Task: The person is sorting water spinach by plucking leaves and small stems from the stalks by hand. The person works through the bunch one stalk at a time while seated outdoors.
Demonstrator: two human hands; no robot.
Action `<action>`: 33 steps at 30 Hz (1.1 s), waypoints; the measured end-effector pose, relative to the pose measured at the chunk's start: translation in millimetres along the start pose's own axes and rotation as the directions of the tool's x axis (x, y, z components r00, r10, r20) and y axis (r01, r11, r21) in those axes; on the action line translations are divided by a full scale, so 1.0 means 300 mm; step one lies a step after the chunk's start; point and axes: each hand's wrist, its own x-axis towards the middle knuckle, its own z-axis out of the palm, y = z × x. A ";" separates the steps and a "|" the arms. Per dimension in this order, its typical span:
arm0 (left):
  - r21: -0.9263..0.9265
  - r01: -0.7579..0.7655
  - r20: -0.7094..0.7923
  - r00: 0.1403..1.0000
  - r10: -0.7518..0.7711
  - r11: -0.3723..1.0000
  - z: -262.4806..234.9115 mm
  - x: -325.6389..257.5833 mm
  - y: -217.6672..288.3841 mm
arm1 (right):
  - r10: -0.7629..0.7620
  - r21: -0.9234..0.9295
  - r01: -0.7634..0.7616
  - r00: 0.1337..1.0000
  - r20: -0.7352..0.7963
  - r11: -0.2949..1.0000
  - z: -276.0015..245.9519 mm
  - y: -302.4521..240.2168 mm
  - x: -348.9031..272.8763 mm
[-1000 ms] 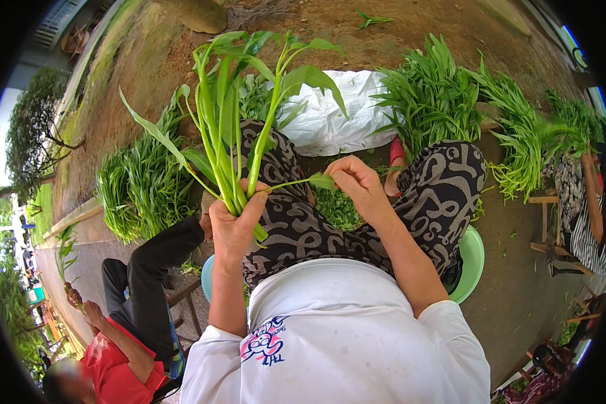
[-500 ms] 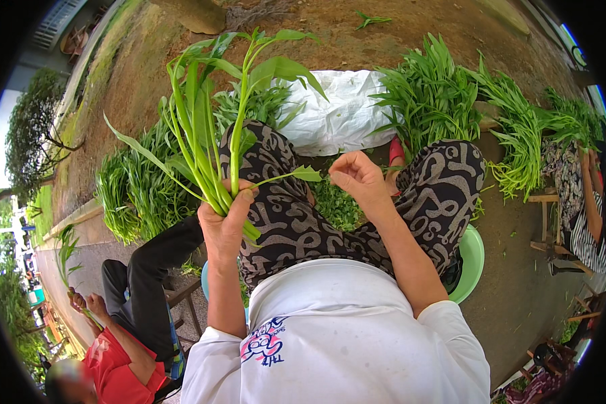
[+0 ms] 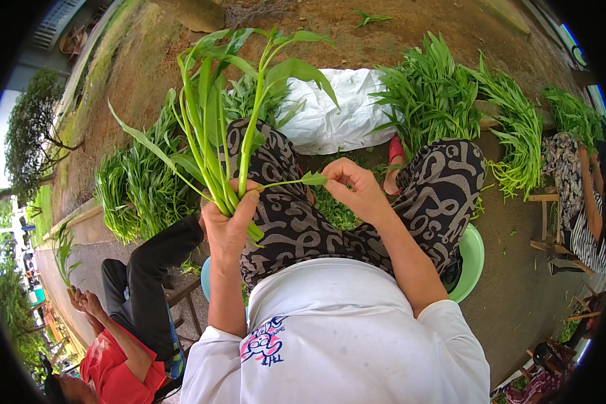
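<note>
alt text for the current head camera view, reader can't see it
A person's left hand grips a bunch of leafy green stems, while the right hand is at the tip of a small side leaf. Beyond the person's patterned trousers lie a white sheet and piles of greens.

Leafy green stems [image 3: 213,161], bunched in the left hand [image 3: 227,221], fan outward at their tops.

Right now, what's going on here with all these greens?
A person in a white shirt grips a bunch of leafy stems in the left hand; the right hand is at the tip of one leaf, perhaps pinching it. A white sheet lies ahead, with piles of greens to either side. At left, a co-worker in red holds leafy stalks.
</note>
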 end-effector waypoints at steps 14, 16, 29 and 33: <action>-0.003 0.012 -0.015 1.000 -0.012 1.000 0.012 0.001 -0.013 | -0.505 -0.589 0.405 0.863 -0.005 0.699 -0.009 0.018 0.011; 0.010 -0.008 -0.013 1.000 0.008 1.000 0.006 0.006 -0.022 | -0.374 -0.358 0.304 0.916 -0.144 0.883 -0.010 0.019 0.010; -0.143 -0.074 -0.081 0.995 0.063 0.987 0.008 0.015 -0.011 | -0.309 -0.145 0.279 0.912 -0.268 0.949 -0.017 0.034 0.021; -0.072 -0.074 -0.059 0.996 0.070 0.995 0.005 0.013 -0.032 | -0.438 -0.365 0.371 0.891 -0.120 0.854 -0.009 0.001 0.006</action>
